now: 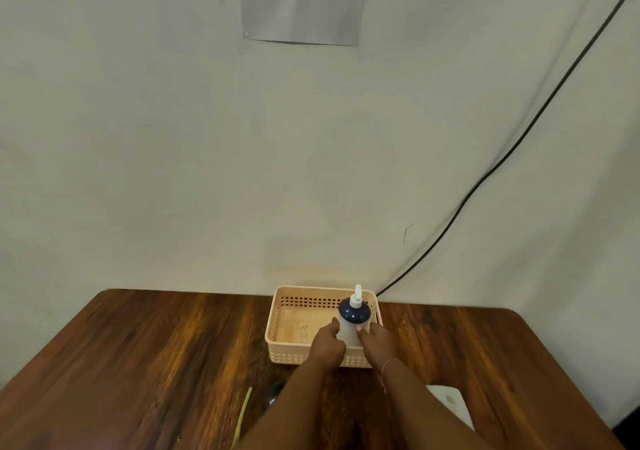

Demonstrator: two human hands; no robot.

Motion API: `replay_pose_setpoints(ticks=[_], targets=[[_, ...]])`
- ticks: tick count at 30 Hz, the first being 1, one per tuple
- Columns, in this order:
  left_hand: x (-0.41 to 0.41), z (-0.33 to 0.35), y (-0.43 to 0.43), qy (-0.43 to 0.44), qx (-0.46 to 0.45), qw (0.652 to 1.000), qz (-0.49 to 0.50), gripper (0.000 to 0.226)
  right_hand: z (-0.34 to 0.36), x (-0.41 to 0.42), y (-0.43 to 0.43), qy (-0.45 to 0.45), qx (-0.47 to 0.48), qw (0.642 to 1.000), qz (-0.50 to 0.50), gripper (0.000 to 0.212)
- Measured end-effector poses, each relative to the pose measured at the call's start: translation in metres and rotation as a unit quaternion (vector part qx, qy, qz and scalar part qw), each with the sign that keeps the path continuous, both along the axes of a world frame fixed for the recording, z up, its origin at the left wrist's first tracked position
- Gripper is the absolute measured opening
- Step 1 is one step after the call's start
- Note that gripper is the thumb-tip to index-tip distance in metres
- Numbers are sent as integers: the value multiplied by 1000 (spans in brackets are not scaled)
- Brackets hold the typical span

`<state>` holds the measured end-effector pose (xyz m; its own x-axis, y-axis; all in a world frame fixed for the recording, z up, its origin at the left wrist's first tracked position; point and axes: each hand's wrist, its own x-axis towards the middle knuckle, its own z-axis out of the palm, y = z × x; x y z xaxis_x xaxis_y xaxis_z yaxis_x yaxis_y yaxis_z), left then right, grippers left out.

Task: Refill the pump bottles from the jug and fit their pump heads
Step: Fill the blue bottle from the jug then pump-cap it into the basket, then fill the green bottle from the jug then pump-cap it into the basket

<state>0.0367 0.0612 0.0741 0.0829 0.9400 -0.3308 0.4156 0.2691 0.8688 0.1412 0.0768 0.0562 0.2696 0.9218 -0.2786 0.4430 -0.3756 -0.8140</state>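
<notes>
A white pump bottle [349,332] with a dark blue shoulder and a white pump head [357,297] stands upright at the right side of a cream plastic basket [294,357]. My left hand [327,344] grips the bottle's left side and my right hand [375,342] grips its right side, both reaching over the basket's near wall. The bottle's lower part is hidden behind my hands and the basket wall. No jug shows in the head view.
The basket sits on a dark wooden table [138,363] against a pale wall. A yellow-green strip [242,415] and a dark blurred object [275,392] lie near my left forearm. A white object [450,404] sits at the right. A black cable [519,137] runs down the wall.
</notes>
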Motion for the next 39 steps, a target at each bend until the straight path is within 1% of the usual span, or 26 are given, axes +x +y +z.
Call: replay_pose_setpoints(ticks=[6, 11, 15, 18, 21, 22, 23, 26, 28, 30, 33, 39], targets=[[-9, -1, -42, -4, 15, 1000, -1, 52, 1, -7, -45, 6, -11, 1000, 9, 33], [-16, -6, -74, -27, 0, 1000, 10, 47, -3, -13, -86, 21, -28, 999, 1, 31], [-21, -16, -84, -51, -17, 999, 8, 39, -3, -19, -103, 30, -38, 999, 0, 36], [-22, -25, -66, -44, -22, 999, 12, 49, 6, -21, -97, 43, -38, 998, -7, 40], [-22, -40, -68, -23, -17, 999, 16, 52, -2, -22, -105, 43, -50, 998, -18, 42], [-26, -39, -103, 2, -40, 999, -1, 52, -6, -26, -138, 33, -78, 996, -12, 43], [-29, -40, -135, -11, -58, 998, -2, 53, -8, -31, -170, 34, -95, 995, -15, 43], [-31, -54, -152, -34, -56, 998, 6, 53, -19, -32, -188, 36, -98, 994, -17, 43], [-32, -74, -143, -39, -57, 997, 18, 50, -21, -32, -188, 42, -99, 994, -17, 44], [-34, -79, -144, -34, -59, 997, 28, 44, -22, -33, -191, 51, -101, 993, -17, 42], [-40, -67, -154, -28, -48, 998, 33, 37, -22, -38, -192, 54, -89, 994, -16, 41], [-61, -42, -166, -11, -33, 998, 49, 60, -11, -61, -189, 54, -85, 995, 22, 44]])
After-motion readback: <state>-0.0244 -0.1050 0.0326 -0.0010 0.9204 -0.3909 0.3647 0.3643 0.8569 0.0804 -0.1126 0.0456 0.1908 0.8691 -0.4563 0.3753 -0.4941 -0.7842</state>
